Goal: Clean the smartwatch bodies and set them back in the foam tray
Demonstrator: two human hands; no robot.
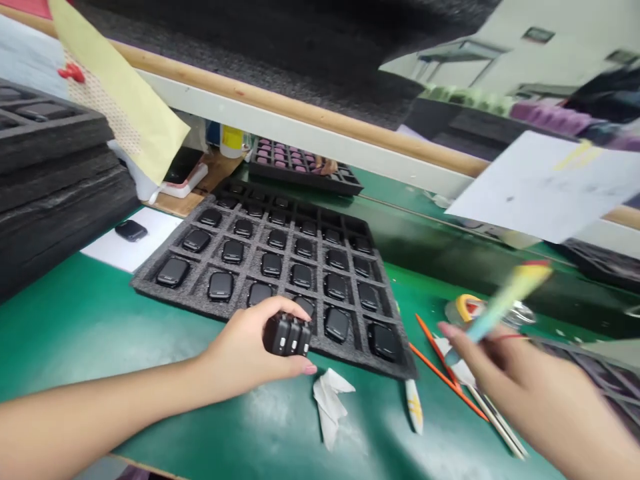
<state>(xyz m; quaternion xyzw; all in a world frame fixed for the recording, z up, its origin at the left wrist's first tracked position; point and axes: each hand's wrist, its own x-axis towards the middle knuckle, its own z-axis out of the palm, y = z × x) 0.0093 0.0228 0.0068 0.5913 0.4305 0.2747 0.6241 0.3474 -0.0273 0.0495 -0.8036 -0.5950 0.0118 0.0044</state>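
My left hand (250, 340) is closed around a small stack of black smartwatch bodies (289, 337), gripped between thumb and fingers with their side edges facing me. It is at the front edge of a dark grey foam tray (200, 301), whose pockets hold many similar black watch bodies (221, 285). To the right, my right hand (520, 373) is raised and smeared by motion. It grips a slim blue-and-yellow stick-like tool (500, 310) with a reddish far end; its exact kind is too blurred to tell. A crumpled white wipe (330, 407) rests on the green bench between the hands.
Orange sticks (447, 380), a white-and-yellow tool (414, 407) and a tape roll (465, 308) are at right. Stacked foam trays (55, 193) stand at left, beside a watch body (131, 230) on white paper. A shelf rail (300, 117) crosses above; another person's hand (327, 165) shows behind.
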